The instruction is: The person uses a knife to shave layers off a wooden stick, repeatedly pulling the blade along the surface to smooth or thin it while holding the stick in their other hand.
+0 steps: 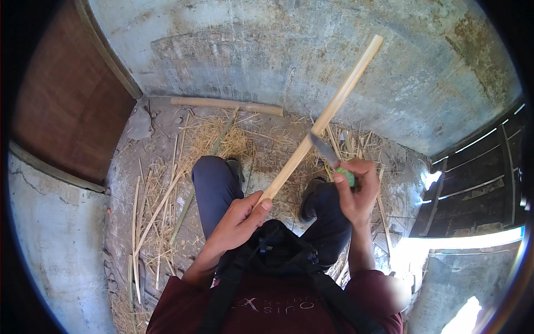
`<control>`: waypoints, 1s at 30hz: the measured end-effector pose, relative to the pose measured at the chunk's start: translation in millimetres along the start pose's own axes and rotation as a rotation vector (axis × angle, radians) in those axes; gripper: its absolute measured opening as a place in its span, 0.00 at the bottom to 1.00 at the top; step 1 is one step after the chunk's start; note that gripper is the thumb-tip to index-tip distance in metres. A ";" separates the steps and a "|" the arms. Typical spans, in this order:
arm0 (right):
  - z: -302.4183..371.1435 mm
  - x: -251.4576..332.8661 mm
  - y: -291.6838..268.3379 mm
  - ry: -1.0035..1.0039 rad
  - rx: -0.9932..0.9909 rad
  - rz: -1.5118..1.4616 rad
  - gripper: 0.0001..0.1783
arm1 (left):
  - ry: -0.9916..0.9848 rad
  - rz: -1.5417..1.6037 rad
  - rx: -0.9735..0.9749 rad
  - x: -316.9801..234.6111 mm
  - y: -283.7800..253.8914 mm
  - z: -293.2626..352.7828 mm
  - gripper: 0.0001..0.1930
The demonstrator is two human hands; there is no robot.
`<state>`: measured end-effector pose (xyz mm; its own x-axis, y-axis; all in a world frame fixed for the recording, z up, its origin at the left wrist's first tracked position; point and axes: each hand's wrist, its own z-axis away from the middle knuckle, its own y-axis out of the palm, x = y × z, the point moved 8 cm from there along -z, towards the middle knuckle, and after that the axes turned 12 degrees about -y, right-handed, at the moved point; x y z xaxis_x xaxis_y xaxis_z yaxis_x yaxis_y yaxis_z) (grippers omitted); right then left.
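Note:
My left hand (240, 219) is closed around the near end of a long, pale bamboo strip (340, 102), which slants up and away to the right. In my right hand (359, 192) is a knife (325, 150) with a green handle, the fingers wrapped round it. The blade's tip meets the strip's right edge near its middle. I cannot tell whether the blade is cutting in. Both of my knees are bent on either side beneath the strip.
Shavings (214, 136) and long thin strips (135, 222) litter the floor on the left. A bamboo pole (228, 106) lies at the foot of the stained wall (239, 50). A brown door panel (61, 94) stands at left, dark slatted boards (473, 178) at right.

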<state>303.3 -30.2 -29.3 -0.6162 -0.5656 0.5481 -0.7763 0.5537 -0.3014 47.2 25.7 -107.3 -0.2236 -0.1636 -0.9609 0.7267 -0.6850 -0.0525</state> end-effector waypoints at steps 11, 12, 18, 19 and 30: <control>2.9 52.0 42.8 -0.360 0.217 0.067 0.18 | 0.123 -0.081 -0.040 -34.9 9.5 0.8 0.18; 3.0 55.1 43.5 -0.383 0.225 0.085 0.18 | 0.132 -0.086 -0.051 -33.9 9.4 0.8 0.18; 7.0 58.5 47.9 -0.426 0.247 0.114 0.19 | 0.259 -0.081 -0.056 -45.6 13.6 1.5 0.17; 7.0 59.2 48.3 -0.428 0.252 0.119 0.19 | 0.283 -0.091 -0.057 -46.8 14.2 1.7 0.17; 7.2 66.3 52.0 -0.452 0.253 0.184 0.17 | 0.152 -0.186 -0.162 -47.0 15.4 2.1 0.16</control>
<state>221.2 -43.4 -14.2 -0.6969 -0.7108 0.0954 -0.6238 0.5352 -0.5696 67.6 21.3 -62.4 -0.2714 0.0710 -0.9598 0.7796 -0.5686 -0.2625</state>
